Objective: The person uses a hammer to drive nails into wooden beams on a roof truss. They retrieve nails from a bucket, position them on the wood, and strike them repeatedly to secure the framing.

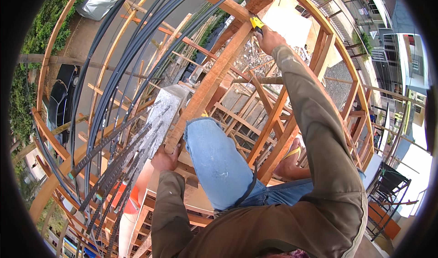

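Note:
A long wooden beam (pixel 207 88) slants from near my left knee up to the far framework. Its near end is in my left hand (pixel 165 160), with the thumb and fingers closed round it. My right arm reaches far out, and my right hand (pixel 271 40) grips a small yellow-and-black hand tool (pixel 257 23) against the beam's far end. The tool's exact kind cannot be made out. There the beam meets a crosswise timber (pixel 223 3) and a thicker block (pixel 263 2). My knee in blue jeans (pixel 219 162) is beside the beam.
Left of the beam stand a rough concrete column top (pixel 164 104) and several protruding steel rebars (pixel 119 154). Black cables (pixel 119 59) arch past on the left. Wooden framing (pixel 269 135) lies below my legs, with debris-strewn ground far down. A dark car (pixel 64 96) is on the street.

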`<state>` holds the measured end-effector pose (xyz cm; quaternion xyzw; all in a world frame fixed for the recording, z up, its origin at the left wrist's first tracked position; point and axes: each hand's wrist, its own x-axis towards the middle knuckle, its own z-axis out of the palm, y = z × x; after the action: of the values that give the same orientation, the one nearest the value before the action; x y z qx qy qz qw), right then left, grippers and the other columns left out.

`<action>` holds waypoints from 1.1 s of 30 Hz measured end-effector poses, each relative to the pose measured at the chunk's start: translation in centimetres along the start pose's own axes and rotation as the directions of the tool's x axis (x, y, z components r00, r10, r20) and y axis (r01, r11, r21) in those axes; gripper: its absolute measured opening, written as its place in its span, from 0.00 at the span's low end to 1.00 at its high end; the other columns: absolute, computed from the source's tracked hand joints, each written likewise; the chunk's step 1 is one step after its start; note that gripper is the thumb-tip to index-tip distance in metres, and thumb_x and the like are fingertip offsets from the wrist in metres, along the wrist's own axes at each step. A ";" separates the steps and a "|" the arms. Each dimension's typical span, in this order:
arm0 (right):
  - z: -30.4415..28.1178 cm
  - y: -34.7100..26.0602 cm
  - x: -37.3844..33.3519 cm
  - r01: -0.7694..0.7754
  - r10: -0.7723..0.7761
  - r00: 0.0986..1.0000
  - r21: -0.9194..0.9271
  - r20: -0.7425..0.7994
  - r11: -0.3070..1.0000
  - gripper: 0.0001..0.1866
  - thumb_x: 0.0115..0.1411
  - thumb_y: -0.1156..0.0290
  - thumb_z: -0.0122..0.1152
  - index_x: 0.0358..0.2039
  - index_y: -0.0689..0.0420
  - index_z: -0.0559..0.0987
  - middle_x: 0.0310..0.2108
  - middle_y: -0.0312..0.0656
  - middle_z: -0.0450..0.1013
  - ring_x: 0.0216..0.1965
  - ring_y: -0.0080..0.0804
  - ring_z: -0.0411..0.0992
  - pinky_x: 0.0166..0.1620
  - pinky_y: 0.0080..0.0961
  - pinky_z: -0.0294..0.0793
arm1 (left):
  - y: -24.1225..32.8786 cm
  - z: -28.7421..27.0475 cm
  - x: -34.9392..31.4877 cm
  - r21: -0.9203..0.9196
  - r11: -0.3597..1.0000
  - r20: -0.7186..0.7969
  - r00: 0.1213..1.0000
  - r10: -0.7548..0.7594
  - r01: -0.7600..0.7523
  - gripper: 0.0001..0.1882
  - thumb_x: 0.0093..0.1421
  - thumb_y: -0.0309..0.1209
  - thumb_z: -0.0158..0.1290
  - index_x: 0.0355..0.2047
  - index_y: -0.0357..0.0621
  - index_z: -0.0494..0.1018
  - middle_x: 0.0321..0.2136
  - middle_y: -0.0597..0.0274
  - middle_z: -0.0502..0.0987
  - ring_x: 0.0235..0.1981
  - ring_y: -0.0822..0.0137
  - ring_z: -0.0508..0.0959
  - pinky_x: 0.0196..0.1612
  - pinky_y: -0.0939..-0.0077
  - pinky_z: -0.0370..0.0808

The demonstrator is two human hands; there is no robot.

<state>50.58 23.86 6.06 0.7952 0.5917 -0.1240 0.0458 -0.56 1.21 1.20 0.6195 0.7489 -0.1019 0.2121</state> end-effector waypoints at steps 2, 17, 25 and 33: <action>-0.4 -2.3 0.6 -0.076 0.076 0.997 0.000 -0.005 0.997 0.23 0.70 0.50 0.44 0.49 0.58 0.70 0.33 0.59 0.79 0.36 0.64 0.78 0.42 0.56 0.76 | -0.3 0.8 -0.7 -0.008 0.995 -0.115 0.989 0.094 -0.096 0.38 0.47 0.67 0.61 0.42 0.45 0.80 0.34 0.46 0.83 0.36 0.45 0.83 0.38 0.49 0.78; -0.4 -5.5 -5.6 -0.055 0.054 0.998 0.045 0.026 0.997 0.23 0.70 0.51 0.46 0.50 0.59 0.70 0.34 0.59 0.79 0.39 0.59 0.79 0.45 0.56 0.76 | -1.6 -0.3 -1.3 0.055 0.998 -0.196 0.980 0.043 -0.033 0.38 0.48 0.69 0.59 0.40 0.46 0.79 0.29 0.44 0.82 0.32 0.42 0.83 0.37 0.46 0.78; 0.2 -1.0 -5.1 0.006 -0.006 1.000 -0.016 0.005 1.000 0.21 0.70 0.52 0.47 0.50 0.58 0.69 0.29 0.57 0.79 0.33 0.59 0.79 0.39 0.54 0.78 | 0.2 -0.3 -0.6 0.002 1.000 -0.034 0.999 -0.011 0.011 0.37 0.49 0.67 0.60 0.42 0.45 0.80 0.33 0.44 0.83 0.35 0.43 0.83 0.39 0.49 0.79; -1.7 -3.7 -15.0 -0.044 0.027 0.987 0.106 0.161 0.993 0.24 0.70 0.50 0.45 0.52 0.58 0.69 0.34 0.60 0.79 0.38 0.57 0.79 0.43 0.55 0.77 | -1.5 -0.7 -1.0 0.061 0.997 -0.168 0.984 0.051 -0.041 0.38 0.50 0.67 0.59 0.43 0.43 0.80 0.34 0.44 0.83 0.35 0.41 0.83 0.39 0.48 0.79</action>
<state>43.26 11.41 11.74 0.7945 0.5643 -0.2184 0.0516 -2.02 0.34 2.12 0.6489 0.7465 -0.0652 0.1319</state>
